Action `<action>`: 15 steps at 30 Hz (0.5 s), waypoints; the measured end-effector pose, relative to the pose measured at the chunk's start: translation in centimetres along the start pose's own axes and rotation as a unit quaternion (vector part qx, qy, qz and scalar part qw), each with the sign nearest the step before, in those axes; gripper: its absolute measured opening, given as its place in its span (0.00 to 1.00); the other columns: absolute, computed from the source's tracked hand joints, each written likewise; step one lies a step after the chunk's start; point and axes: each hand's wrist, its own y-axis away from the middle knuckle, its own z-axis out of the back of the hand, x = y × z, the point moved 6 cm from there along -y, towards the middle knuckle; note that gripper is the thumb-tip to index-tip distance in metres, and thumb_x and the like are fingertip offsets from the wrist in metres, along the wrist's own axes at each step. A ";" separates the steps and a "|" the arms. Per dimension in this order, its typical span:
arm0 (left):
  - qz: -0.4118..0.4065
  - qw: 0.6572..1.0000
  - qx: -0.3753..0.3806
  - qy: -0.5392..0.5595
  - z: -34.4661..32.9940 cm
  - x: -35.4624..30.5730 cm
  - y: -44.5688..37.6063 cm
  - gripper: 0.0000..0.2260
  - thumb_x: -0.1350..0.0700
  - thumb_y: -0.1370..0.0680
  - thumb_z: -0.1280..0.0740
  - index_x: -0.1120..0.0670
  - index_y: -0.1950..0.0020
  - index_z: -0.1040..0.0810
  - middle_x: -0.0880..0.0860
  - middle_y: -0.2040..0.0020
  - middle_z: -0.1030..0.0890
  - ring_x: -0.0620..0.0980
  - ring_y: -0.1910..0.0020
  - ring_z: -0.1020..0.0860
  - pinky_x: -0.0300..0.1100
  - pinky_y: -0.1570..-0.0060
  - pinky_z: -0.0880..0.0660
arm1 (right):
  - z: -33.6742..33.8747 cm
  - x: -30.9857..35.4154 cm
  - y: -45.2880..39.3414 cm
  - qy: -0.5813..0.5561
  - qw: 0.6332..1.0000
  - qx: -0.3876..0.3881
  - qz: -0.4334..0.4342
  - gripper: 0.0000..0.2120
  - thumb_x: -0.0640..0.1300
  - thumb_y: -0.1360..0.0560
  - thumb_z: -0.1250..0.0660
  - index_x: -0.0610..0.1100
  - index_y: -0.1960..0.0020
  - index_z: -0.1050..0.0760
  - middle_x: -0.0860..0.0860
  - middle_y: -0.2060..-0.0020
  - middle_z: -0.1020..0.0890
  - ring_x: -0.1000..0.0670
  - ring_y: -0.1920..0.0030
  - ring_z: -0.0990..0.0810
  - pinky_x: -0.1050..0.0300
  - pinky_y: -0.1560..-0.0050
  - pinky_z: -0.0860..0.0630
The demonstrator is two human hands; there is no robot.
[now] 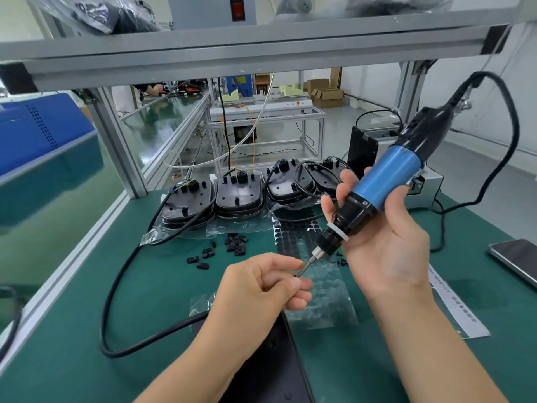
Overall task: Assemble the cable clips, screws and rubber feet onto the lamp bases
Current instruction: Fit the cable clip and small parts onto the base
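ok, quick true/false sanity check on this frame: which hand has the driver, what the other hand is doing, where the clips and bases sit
1. The right hand grips the blue-and-black electric screwdriver. True.
2. The left hand lies flat and open on the green mat. False: its fingers pinch at the screwdriver's bit tip.
3. The small loose black plastic cable clips lie on the mat in front of the row of lamp bases. True.
4. The black oval lamp bases are stacked on the overhead shelf. False: they stand in a row at the back of the mat.
5. A smartphone lies at the mat's right edge. True.
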 end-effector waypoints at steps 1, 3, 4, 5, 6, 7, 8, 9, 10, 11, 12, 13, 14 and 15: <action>0.003 1.000 0.003 -0.004 -0.1 0.0 0.0 0.08 0.68 0.23 0.34 0.58 0.48 0.21 0.54 0.61 0.14 0.51 0.58 0.15 0.35 0.59 0.21 | -0.1 0.0 0.0 -0.008 1.000 0.002 -0.004 0.17 0.52 0.20 0.43 0.41 0.38 0.28 0.41 0.45 0.17 0.47 0.52 0.17 0.47 0.48 0.20; 0.013 1.000 0.011 -0.013 -0.2 0.2 0.0 0.06 0.68 0.23 0.34 0.59 0.50 0.21 0.54 0.61 0.14 0.51 0.59 0.15 0.36 0.60 0.20 | -0.1 0.1 0.1 -0.024 1.000 0.006 -0.010 0.18 0.50 0.20 0.42 0.42 0.35 0.31 0.40 0.45 0.18 0.46 0.54 0.18 0.47 0.50 0.21; 0.016 1.000 0.013 -0.016 -0.3 0.2 0.0 0.05 0.68 0.23 0.34 0.60 0.51 0.21 0.53 0.60 0.14 0.51 0.59 0.15 0.36 0.60 0.20 | 0.0 0.1 0.1 -0.031 0.999 0.009 -0.012 0.17 0.50 0.20 0.42 0.43 0.35 0.31 0.40 0.46 0.18 0.46 0.55 0.19 0.47 0.51 0.21; 0.019 1.000 0.014 -0.019 -0.4 0.3 0.1 0.05 0.68 0.23 0.34 0.60 0.51 0.21 0.53 0.60 0.14 0.51 0.60 0.15 0.36 0.60 0.20 | 0.2 0.0 0.1 -0.035 0.999 0.009 -0.015 0.15 0.50 0.20 0.42 0.43 0.37 0.30 0.40 0.47 0.18 0.45 0.56 0.20 0.47 0.52 0.22; 0.022 0.999 0.011 -0.022 -0.4 0.4 0.1 0.05 0.68 0.23 0.34 0.60 0.52 0.21 0.53 0.60 0.14 0.51 0.61 0.15 0.37 0.61 0.20 | 0.3 0.0 0.1 -0.037 0.999 0.006 -0.018 0.15 0.50 0.20 0.42 0.42 0.40 0.27 0.40 0.49 0.18 0.45 0.57 0.20 0.47 0.52 0.22; 0.024 0.999 0.007 -0.023 -0.4 0.4 0.2 0.05 0.67 0.22 0.34 0.59 0.52 0.21 0.53 0.61 0.14 0.51 0.61 0.15 0.37 0.61 0.20 | 0.4 0.0 0.2 -0.037 0.999 0.000 -0.020 0.15 0.51 0.20 0.41 0.42 0.44 0.23 0.39 0.50 0.18 0.46 0.58 0.20 0.48 0.53 0.22; 0.027 0.999 0.004 -0.021 -0.3 0.5 0.3 0.05 0.67 0.23 0.34 0.59 0.52 0.20 0.53 0.61 0.14 0.52 0.62 0.15 0.37 0.62 0.20 | 0.5 0.0 0.2 -0.036 0.999 -0.007 -0.019 0.17 0.52 0.21 0.41 0.41 0.47 0.20 0.39 0.50 0.18 0.46 0.59 0.20 0.49 0.55 0.22; 0.031 0.999 0.001 -0.015 -0.3 0.6 0.4 0.05 0.67 0.23 0.33 0.59 0.52 0.20 0.54 0.61 0.14 0.52 0.62 0.15 0.37 0.63 0.20 | 0.4 0.0 0.3 -0.033 0.999 -0.014 -0.017 0.18 0.53 0.21 0.40 0.41 0.47 0.20 0.39 0.51 0.18 0.47 0.61 0.21 0.51 0.58 0.22; 0.036 0.999 -0.002 -0.007 -0.3 0.6 0.5 0.05 0.67 0.23 0.33 0.59 0.53 0.20 0.55 0.62 0.14 0.53 0.63 0.16 0.36 0.64 0.21 | 0.4 0.0 0.3 -0.030 0.999 -0.019 -0.013 0.19 0.55 0.22 0.40 0.40 0.45 0.23 0.39 0.52 0.17 0.48 0.63 0.22 0.53 0.60 0.23; 0.042 0.999 -0.005 -0.002 -0.4 0.7 0.5 0.05 0.67 0.24 0.32 0.59 0.53 0.20 0.56 0.62 0.15 0.53 0.65 0.16 0.36 0.65 0.22 | 0.4 0.1 0.3 -0.028 0.999 -0.024 -0.008 0.20 0.56 0.22 0.40 0.40 0.42 0.27 0.39 0.53 0.17 0.48 0.64 0.23 0.54 0.61 0.24; 0.048 0.999 -0.006 0.000 -0.4 0.7 0.7 0.04 0.67 0.24 0.32 0.59 0.54 0.19 0.56 0.63 0.15 0.52 0.66 0.17 0.35 0.66 0.23 | 0.4 0.1 0.3 -0.026 0.999 -0.027 -0.004 0.21 0.57 0.22 0.40 0.40 0.41 0.30 0.39 0.54 0.17 0.49 0.65 0.23 0.55 0.63 0.24; 0.053 0.999 -0.005 -0.003 -0.5 0.8 0.8 0.03 0.66 0.24 0.31 0.59 0.55 0.19 0.56 0.63 0.15 0.51 0.67 0.17 0.35 0.67 0.24 | 0.4 0.2 0.3 -0.024 0.999 -0.029 -0.001 0.22 0.57 0.22 0.40 0.40 0.40 0.32 0.39 0.54 0.17 0.49 0.66 0.23 0.56 0.63 0.25; 0.057 0.998 -0.001 -0.007 -0.7 0.9 0.9 0.04 0.65 0.24 0.31 0.58 0.57 0.19 0.56 0.63 0.15 0.51 0.68 0.17 0.35 0.68 0.24 | 0.4 0.2 0.3 -0.021 0.999 -0.028 0.001 0.22 0.58 0.22 0.40 0.40 0.40 0.32 0.40 0.54 0.17 0.49 0.65 0.23 0.57 0.64 0.25; 0.057 0.998 0.003 -0.015 -0.9 1.0 1.1 0.05 0.65 0.24 0.30 0.57 0.59 0.18 0.56 0.63 0.15 0.52 0.67 0.17 0.35 0.68 0.24 | 0.4 0.2 0.3 -0.020 0.999 -0.027 0.002 0.22 0.58 0.22 0.40 0.40 0.40 0.31 0.40 0.54 0.17 0.49 0.65 0.23 0.58 0.64 0.25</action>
